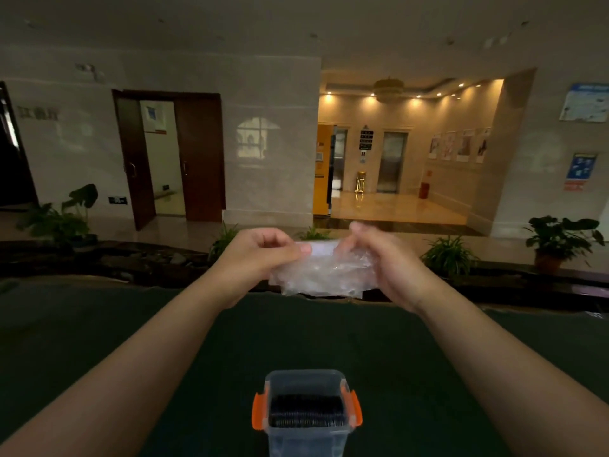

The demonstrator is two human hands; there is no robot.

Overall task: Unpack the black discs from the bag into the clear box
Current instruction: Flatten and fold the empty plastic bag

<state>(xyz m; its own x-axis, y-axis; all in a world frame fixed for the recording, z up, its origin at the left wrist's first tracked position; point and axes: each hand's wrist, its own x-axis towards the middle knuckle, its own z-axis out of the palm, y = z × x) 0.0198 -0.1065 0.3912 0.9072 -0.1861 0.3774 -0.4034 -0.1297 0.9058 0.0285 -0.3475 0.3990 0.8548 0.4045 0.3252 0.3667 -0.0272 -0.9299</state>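
A crumpled clear plastic bag (324, 275) is held up in the air above the far side of the dark green table (131, 341). My left hand (257, 255) pinches its top left corner and my right hand (385, 258) grips its right side. No discs show inside the bag. Below, near the table's front edge, stands the clear box (306, 440) with orange side clips, lid off. A row of black discs (306, 410) stands on edge inside it.
Beyond the table's far edge lie a dark ledge with potted plants (560, 242), a marble wall, brown doors (197, 156) and a lit lift lobby. The green table top spreads to both sides of the box.
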